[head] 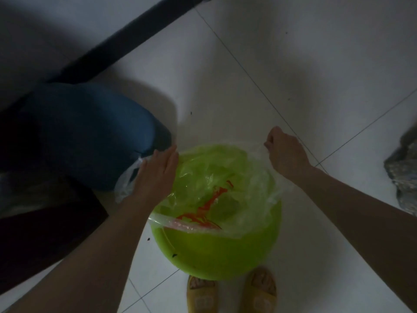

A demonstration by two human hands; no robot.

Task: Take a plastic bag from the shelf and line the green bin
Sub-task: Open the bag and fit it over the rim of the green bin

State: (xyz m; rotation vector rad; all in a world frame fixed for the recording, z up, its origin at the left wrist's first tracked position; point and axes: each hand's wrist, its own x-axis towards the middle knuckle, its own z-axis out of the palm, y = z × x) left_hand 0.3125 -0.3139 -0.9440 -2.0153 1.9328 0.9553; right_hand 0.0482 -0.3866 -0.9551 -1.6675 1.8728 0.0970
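A bright green round bin (212, 256) stands on the tiled floor just in front of my feet. A clear plastic bag (216, 184) with red print is spread inside it and partly over its rim. My left hand (155, 175) lies flat on the bag's edge at the bin's left rim, with a bag handle bunched beneath it. My right hand (285, 150) pinches the bag's far right edge and holds it stretched above the rim. The near part of the rim is bare, with the bag's rolled edge lying across the opening.
A blue rounded container (90, 132) stands close to the left of the bin, by a dark strip along the wall (126, 39). A crumpled grey object (404, 172) lies at the right edge. My yellow slippers (232, 292) touch the bin's near side.
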